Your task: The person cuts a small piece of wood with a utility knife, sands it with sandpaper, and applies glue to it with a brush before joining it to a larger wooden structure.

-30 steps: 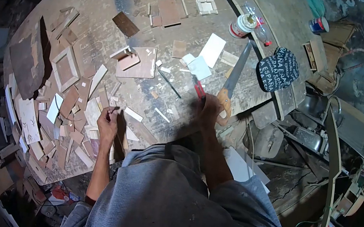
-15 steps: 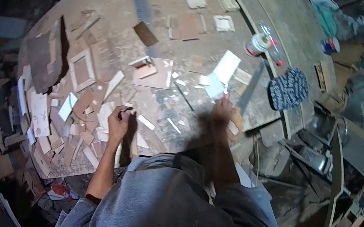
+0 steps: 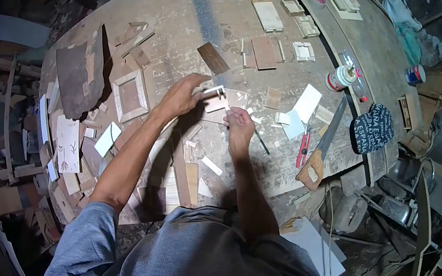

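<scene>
My left hand [image 3: 182, 96] reaches over the middle of the workbench, its fingers closed on a small wooden frame [image 3: 214, 91] with a light edge. Right beside it, my right hand [image 3: 240, 128] pinches a small pale strip [image 3: 226, 104], its tip close to the frame. Beneath both lies a thin square board [image 3: 236, 98]. A dark pencil-like stick [image 3: 261, 142] rests just right of my right hand. Farther right are a red-handled tool [image 3: 304, 147] and a handsaw [image 3: 319, 160] with a wooden handle.
Wood offcuts and an empty frame [image 3: 130, 96] crowd the left side. White paper [image 3: 308, 103], a glue-like jar [image 3: 339, 78] and a patterned dark cap [image 3: 374, 130] lie right. Several small wooden assemblies, including a pale panel [image 3: 267, 16], sit at the back.
My right hand has left the red-handled tool by the papers and moved left to the board. My left hand has moved up and right and taken hold of the small wooden frame.
</scene>
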Motion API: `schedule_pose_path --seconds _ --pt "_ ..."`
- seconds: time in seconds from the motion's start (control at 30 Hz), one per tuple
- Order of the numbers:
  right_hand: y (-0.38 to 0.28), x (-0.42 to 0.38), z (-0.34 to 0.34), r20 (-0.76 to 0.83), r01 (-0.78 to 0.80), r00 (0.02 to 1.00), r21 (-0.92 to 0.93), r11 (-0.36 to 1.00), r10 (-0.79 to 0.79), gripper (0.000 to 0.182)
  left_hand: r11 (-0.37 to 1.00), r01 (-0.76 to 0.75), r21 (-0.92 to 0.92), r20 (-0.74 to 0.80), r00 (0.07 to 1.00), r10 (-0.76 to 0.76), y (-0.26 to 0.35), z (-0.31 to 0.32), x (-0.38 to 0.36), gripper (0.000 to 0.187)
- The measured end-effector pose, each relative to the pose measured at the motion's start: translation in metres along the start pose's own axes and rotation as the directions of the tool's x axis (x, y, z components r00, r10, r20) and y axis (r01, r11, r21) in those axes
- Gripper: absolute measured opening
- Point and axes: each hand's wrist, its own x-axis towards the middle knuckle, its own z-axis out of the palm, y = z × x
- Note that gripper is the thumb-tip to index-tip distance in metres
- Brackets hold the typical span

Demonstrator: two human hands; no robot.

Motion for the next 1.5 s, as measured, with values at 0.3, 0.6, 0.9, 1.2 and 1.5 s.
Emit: schedule_pose_path --seconds 0.3,0.6,0.9,1.2,1.5 --pt "0.009 0.016 0.027 -0.069 0.053 0.996 0.005 0.999 -0.053 0.015 0.987 -0.156 -0.039 0.26 0.952 0.161 -0.018 0.022 0.037 0.046" --pt "-0.005 0.022 0.039 -0.083 0.019 0.996 0.004 1.0 -0.018 0.013 0.98 -0.197 0.03 0.293 0.939 0.18 -0.026 0.025 0.045 0.042" --pt "-0.003 0.028 0.046 -0.092 0.043 0.995 0.058 0.997 -0.038 0.01 0.97 -0.227 0.09 0.332 0.925 0.185 -0.027 0.027 0.054 0.035" --pt "-0.003 0.034 0.047 -0.097 0.033 0.995 0.06 0.998 -0.027 0.019 0.942 -0.298 0.152 0.398 0.891 0.217 -0.027 0.026 0.064 0.031" --pt "-0.006 0.035 0.046 -0.075 0.025 0.997 0.062 0.998 -0.021 0.024 0.916 -0.349 0.198 0.459 0.859 0.228 -0.027 0.027 0.068 0.028"
